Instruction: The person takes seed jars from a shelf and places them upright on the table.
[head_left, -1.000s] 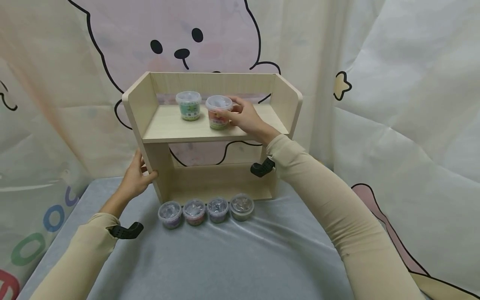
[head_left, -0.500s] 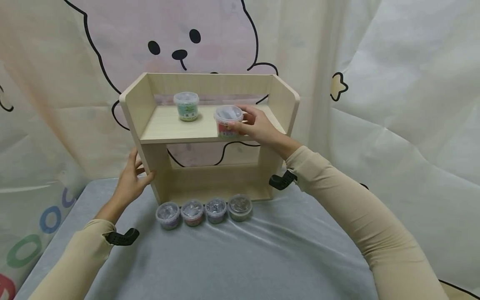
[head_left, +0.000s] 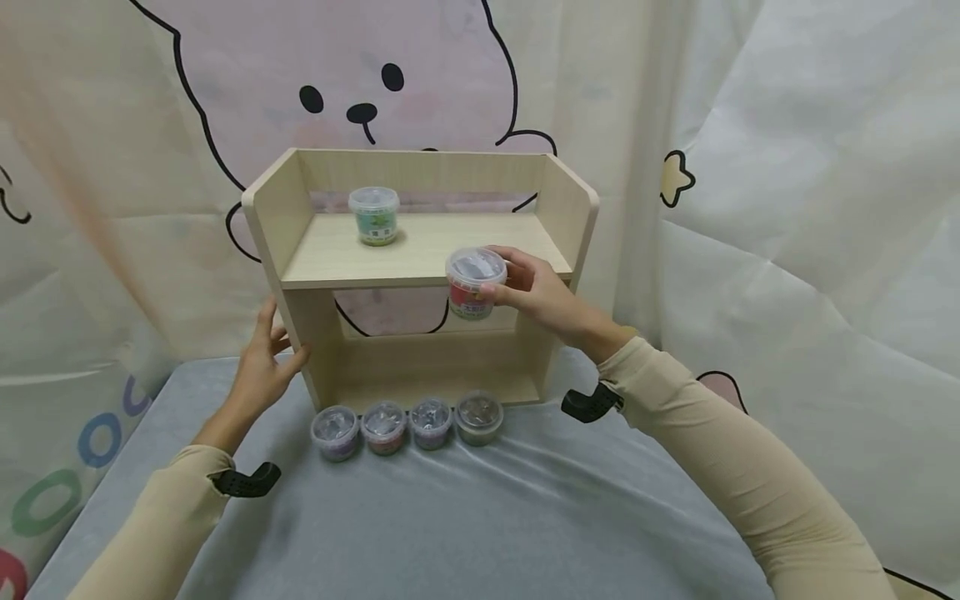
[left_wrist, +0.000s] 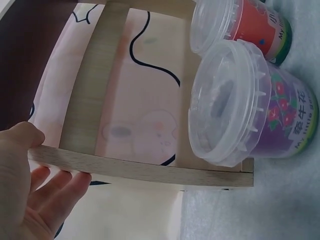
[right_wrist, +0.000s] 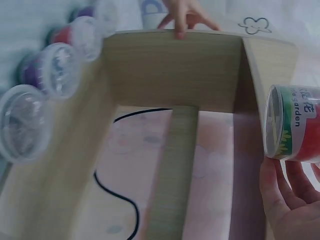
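Note:
My right hand (head_left: 547, 298) grips a red-labelled plastic tub (head_left: 472, 300) with a clear lid, held up in front of the upper board's front edge. In the right wrist view the red tub (right_wrist: 302, 122) shows its base and label, with fingers wrapped along its side. A pale wooden two-tier shelf (head_left: 420, 158) stands on the table. My left hand (head_left: 261, 373) holds its left side panel, thumb on the inner side and fingers outside, as the left wrist view shows at the panel (left_wrist: 145, 172). On the upper board sits a green-labelled tub (head_left: 375, 218).
Several lidded tubs stand in a row before the shelf's base, among them a purple one (head_left: 336, 433) at the left end and another tub (head_left: 478, 419) at the right end. Blue-grey cloth (head_left: 450, 525) covers the table. A printed curtain (head_left: 600, 75) hangs behind.
My right hand has lifted the red-labelled tub off the upper board and brought it forward, right and down past the front edge. My left hand stays on the side panel.

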